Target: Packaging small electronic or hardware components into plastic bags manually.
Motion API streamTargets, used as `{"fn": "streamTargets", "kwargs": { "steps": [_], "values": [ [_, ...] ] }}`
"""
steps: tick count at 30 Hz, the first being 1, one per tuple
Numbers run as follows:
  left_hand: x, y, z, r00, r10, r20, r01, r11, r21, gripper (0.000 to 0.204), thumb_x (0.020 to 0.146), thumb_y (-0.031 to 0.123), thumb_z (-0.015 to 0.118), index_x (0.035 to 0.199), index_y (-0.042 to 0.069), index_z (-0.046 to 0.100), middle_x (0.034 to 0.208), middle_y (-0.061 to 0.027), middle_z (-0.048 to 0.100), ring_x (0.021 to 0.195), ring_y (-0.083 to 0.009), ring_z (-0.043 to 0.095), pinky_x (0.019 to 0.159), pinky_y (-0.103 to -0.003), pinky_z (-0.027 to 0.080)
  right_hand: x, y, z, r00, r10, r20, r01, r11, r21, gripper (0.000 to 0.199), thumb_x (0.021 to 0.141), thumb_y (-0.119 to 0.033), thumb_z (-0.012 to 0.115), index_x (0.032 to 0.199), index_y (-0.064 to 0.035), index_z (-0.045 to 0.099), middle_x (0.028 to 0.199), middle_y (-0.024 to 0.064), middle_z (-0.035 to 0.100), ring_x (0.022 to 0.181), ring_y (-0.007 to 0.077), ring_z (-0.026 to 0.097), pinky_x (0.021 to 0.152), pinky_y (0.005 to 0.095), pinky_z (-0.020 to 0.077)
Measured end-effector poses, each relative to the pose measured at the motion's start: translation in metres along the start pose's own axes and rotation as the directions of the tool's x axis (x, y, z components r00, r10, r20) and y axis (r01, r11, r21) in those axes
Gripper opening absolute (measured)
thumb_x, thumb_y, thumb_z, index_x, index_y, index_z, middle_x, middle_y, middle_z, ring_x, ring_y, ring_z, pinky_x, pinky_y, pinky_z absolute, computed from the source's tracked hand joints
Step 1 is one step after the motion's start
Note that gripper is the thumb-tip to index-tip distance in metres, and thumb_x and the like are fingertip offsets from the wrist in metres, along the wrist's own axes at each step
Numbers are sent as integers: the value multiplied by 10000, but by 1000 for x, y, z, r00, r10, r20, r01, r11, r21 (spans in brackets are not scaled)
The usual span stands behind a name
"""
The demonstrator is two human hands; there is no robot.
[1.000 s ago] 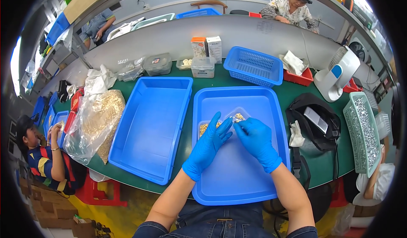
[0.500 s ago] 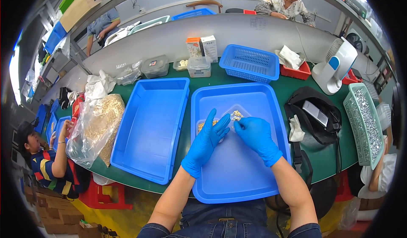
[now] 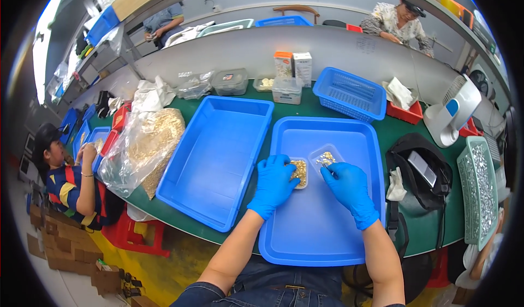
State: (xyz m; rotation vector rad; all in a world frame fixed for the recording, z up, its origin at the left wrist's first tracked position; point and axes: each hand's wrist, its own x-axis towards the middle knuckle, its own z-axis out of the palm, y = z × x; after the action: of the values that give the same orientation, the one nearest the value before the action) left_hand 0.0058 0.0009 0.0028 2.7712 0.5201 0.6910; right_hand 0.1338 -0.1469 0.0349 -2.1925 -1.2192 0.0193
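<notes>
In blue gloves, both my hands are over a large blue tray (image 3: 305,247). My left hand (image 3: 273,184) is curled around the left side of a small clear container (image 3: 299,187) filled with small gold-coloured metal pieces (image 3: 299,171). My right hand (image 3: 348,189) has its thumb and fingers pinched at the near edge of a second clear container (image 3: 339,155). A smaller heap of gold-coloured pieces (image 3: 327,158) lies in that one. What sits between the right fingertips is too small to make out.
Left of my tray lies another blue tray (image 3: 210,159), then a plastic bag of small pieces (image 3: 155,143). A blue basket (image 3: 349,96) stands behind, and a black bag (image 3: 404,157) lies right. A fan (image 3: 445,116) and a green basket (image 3: 475,192) are further right. Co-workers sit around.
My left hand has turned from an open, raised palm to curl down at the filled container. The right hand stays pinched at the second container. The whole view has shifted.
</notes>
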Motion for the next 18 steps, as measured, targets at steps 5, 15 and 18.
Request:
{"fn": "streamTargets", "kwargs": {
  "steps": [5,15,18],
  "values": [
    [1,-3,9,997,-71,24,72,997,-33,134,727,167,685,848,117,661,908,-58,573,928,-232,525,869,-395,332,-9,-12,0,998,-68,-1,68,996,57,194,824,-241,618,784,-57,666,696,126,615,621,294,603,569,365,466],
    [1,-8,3,928,-332,171,321,474,-820,114,808,109,648,910,63,664,901,-46,635,829,-148,580,749,-284,439,-7,-18,2,967,-250,-58,254,963,93,163,852,-233,591,875,-88,660,729,92,599,657,265,599,564,358,465],
    [6,-3,-12,910,-293,292,345,150,-926,122,828,77,626,936,30,656,905,-55,643,815,-115,582,731,-251,461,-8,-20,4,970,-234,-66,240,964,110,150,842,-221,607,892,-93,665,713,77,577,648,246,587,553,340,459]
  ]
}}
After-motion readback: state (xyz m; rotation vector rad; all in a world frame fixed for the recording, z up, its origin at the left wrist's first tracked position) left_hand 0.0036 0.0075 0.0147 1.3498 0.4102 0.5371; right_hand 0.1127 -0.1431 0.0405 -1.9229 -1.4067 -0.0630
